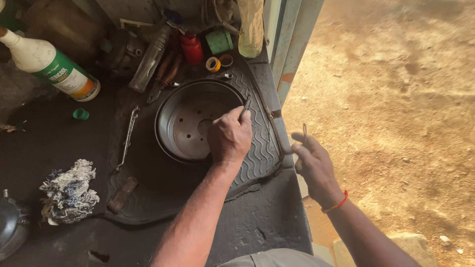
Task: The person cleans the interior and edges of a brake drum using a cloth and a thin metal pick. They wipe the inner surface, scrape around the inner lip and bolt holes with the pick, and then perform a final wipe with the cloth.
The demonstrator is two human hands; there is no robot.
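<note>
Brake drum (190, 123): lay open side up on a ribbed rubber mat (257, 143) on the dark tabletop (262, 217). Left hand (229, 137): over its rim, fingers closed on a thin dark tool (245, 106). Right hand (312, 160): past the tabletop edge, pinching what seemed a small wire loop (304, 132). Risk: the loop, if dropped, could vanish in the dirt (396, 99).

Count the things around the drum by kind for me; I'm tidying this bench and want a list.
Brake drum: 1
Bottles: 3
Tape rolls: 2
Wrench: 1
Rag: 1
Green cap: 1
Total: 9
</note>
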